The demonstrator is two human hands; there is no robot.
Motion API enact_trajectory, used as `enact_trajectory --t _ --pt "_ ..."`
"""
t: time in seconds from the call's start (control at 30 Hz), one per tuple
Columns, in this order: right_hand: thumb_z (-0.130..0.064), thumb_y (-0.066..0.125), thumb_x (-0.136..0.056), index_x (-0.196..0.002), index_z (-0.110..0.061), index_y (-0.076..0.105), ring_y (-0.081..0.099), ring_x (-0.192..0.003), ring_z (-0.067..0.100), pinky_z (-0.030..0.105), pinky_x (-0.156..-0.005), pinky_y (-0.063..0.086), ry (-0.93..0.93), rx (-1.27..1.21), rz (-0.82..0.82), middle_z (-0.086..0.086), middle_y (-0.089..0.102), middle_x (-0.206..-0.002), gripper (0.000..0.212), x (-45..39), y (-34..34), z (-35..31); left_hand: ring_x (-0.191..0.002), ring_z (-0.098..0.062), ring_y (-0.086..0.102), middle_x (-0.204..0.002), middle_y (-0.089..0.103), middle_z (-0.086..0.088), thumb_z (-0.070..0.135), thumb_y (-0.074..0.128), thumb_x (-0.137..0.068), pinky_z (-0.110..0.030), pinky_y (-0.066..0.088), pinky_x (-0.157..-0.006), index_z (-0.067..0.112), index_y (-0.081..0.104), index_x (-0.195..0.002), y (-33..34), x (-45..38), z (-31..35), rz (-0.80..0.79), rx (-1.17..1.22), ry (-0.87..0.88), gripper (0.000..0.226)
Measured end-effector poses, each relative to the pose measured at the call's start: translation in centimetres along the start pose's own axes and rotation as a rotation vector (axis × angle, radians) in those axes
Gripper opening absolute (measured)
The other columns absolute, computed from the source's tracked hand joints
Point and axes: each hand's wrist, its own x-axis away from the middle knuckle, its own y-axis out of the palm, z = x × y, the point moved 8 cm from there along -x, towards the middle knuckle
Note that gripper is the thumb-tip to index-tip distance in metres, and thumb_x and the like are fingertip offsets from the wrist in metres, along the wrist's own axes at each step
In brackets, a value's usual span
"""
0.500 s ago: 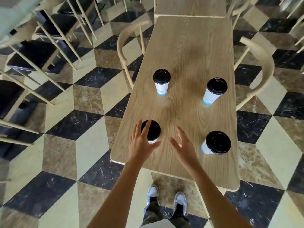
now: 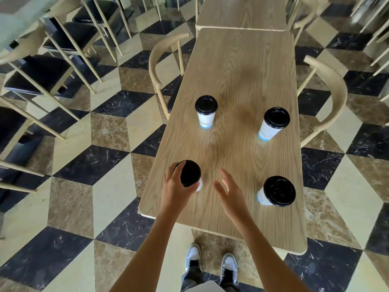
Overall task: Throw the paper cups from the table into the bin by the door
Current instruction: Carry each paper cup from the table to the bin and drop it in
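Several white paper cups with black lids stand on a long wooden table (image 2: 242,81). My left hand (image 2: 174,186) wraps around the near-left cup (image 2: 190,173), fingers curled on its side below the lid. My right hand (image 2: 228,190) hovers open over the table just right of it, touching nothing. Another cup (image 2: 276,191) stands near right. Two more stand farther back, the far-left cup (image 2: 205,111) and the far-right cup (image 2: 273,123). No bin or door is in view.
Curved-back wooden chairs flank the table, one on the left (image 2: 166,60) and one on the right (image 2: 330,91). More chairs with black seats (image 2: 42,70) fill the left side. A second table (image 2: 242,15) abuts the far end. My feet (image 2: 210,264) stand on the checkered floor.
My left hand has closed around the near-left cup, where before its fingers were spread beside the lid. My right hand stays open and has barely moved.
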Motion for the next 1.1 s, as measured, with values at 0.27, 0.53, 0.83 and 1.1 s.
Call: enact_trajectory --t 0.27,0.53,0.83,1.1 --pt "-0.043 0.049 -0.097 -0.151 -0.019 0.029 0.038 -0.142 0.02 0.037 -0.113 0.035 -0.064 -0.009 0.038 0.003 0.038 -0.156 0.063 0.9 0.0 -1.9 -0.11 -0.015 0.064 -0.114 0.065 0.013 0.022 0.082 -0.078 -0.034 0.056 -0.091 0.027 0.058 -0.131 -5.0 0.9 2.1 0.057 0.433 -0.111 0.059" --pt "-0.025 0.06 -0.095 -0.135 -0.022 0.048 0.064 -0.109 0.004 0.037 -0.099 0.053 -0.136 -0.281 0.253 -0.011 0.065 -0.12 0.042 4.2 -3.7 -4.4 -0.107 -0.004 0.069 -0.119 0.072 0.015 0.039 0.082 -0.075 -0.02 0.056 -0.079 0.045 0.062 -0.124 -6.7 3.1 6.3 -0.103 0.77 -0.073 0.053" --pt "-0.022 0.06 -0.094 -0.142 -0.021 0.04 0.066 -0.109 0.007 0.025 -0.09 0.053 -0.211 -0.306 0.607 -0.005 0.064 -0.124 0.052 14.4 -14.0 -2.5 -0.098 0.004 0.07 -0.114 0.072 0.022 0.036 0.078 -0.068 -0.014 0.054 -0.072 0.05 0.06 -0.12 -1.0 7.3 16.9 -0.405 0.754 0.153 0.057" --pt "-0.024 0.059 -0.095 -0.145 -0.024 0.036 0.065 -0.098 -0.007 0.009 -0.075 0.049 -0.188 -0.315 0.874 -0.035 0.066 -0.104 0.056 29.1 -25.8 4.2 -0.105 0.002 0.068 -0.114 0.073 0.018 0.042 0.076 -0.063 -0.016 0.054 -0.075 0.052 0.063 -0.115 9.4 19.3 28.4 -0.754 0.723 0.294 0.054"
